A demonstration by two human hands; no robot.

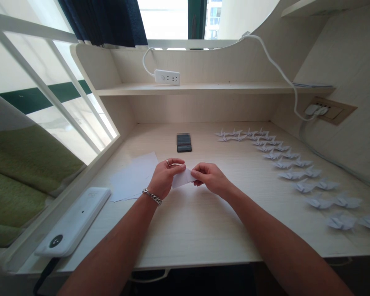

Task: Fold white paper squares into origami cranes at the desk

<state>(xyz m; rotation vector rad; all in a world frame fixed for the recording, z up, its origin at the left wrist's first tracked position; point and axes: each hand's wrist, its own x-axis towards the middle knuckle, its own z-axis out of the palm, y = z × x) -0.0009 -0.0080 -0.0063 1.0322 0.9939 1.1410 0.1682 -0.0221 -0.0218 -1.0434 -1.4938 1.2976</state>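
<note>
A small folded piece of white paper (181, 179) is held between my two hands above the desk. My left hand (165, 176), with a ring and a chain bracelet, grips its left side between thumb and fingers. At its right corner, my right hand (210, 177) pinches the paper with thumb and forefinger. Creases show faintly on the paper. Just left of my left hand lie several white paper sheets (131, 176), overlapping. Folded paper cranes (291, 174) stand in rows along the right side of the desk.
A black device (184, 142) lies beyond my hands. At the left edge rests a white power bank (75, 222) with a dark cable. A power strip (167, 77) sits on the shelf (203, 89). A white cord runs to the wall socket (331, 110) at right.
</note>
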